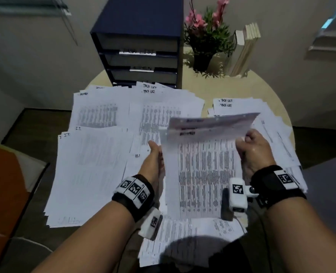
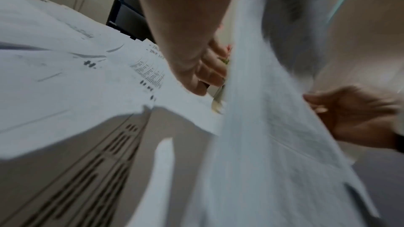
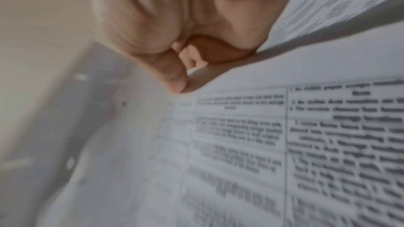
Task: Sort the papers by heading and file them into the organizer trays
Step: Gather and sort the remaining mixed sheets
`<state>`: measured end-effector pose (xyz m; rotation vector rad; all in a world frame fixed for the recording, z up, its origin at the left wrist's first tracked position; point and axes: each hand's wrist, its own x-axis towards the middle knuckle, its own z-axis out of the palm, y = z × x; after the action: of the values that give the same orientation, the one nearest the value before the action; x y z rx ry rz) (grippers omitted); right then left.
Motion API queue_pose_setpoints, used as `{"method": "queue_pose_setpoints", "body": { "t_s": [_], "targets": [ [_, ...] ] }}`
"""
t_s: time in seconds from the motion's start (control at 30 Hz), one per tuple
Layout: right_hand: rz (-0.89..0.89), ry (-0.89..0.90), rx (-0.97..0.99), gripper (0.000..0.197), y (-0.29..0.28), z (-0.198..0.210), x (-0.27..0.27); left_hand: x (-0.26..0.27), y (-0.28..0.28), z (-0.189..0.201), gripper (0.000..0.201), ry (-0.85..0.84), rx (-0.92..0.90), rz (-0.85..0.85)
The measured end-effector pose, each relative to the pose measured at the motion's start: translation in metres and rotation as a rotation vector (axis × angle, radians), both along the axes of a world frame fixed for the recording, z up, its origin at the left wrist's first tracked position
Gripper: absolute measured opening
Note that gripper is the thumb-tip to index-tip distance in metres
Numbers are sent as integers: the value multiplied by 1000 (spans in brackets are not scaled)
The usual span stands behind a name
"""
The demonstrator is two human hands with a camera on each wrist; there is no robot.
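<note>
At nine o'clock on the round worktop [image 1: 261, 85] the "II" stack [image 1: 88, 174] overhangs the rim and could slide off if brushed; the left hand [image 1: 153, 156] holds the left edge of the held sheaf [image 1: 202, 174], though I cannot tell how its fingers lie; the right hand [image 1: 255, 148], at three o'clock, pinches the right edge, top sheets [image 1: 210, 125] bent over, so a loose pinch may spill pages onto sorted piles; the organizer [image 1: 141, 44] stands at twelve o'clock.
</note>
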<state>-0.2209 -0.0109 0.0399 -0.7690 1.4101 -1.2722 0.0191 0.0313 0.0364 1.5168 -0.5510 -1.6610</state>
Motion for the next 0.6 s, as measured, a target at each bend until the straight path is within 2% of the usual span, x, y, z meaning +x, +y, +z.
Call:
{"method": "queue_pose_setpoints", "body": {
  "t_s": [0.03,0.07,0.13,0.2,0.3,0.37,0.43,0.53,0.6],
  "targets": [
    [-68,12,-48,34,-7,6,8,2,4,7,69,60,-12,-18],
    [-117,51,-95,31,-11,18,20,4,8,15,61,20,-96,-34],
    [-162,164,-222,27,-14,39,45,14,8,24,26,-247,-350,-32],
    [-124,223,-389,25,-10,61,72,29,2,30,22,-462,-542,20],
    [21,169,-587,31,1,70,107,62,-3,34,14,-562,-720,128],
    [69,162,-539,37,8,57,124,80,-1,25,15,-530,-705,177],
    [125,229,-391,37,14,29,134,95,6,7,17,-548,-606,150],
    [322,471,-68,27,17,-21,144,111,16,-21,16,-600,-419,38],
    [374,609,33,15,16,-37,151,124,16,-22,17,-596,-356,-18]
  ]
}}
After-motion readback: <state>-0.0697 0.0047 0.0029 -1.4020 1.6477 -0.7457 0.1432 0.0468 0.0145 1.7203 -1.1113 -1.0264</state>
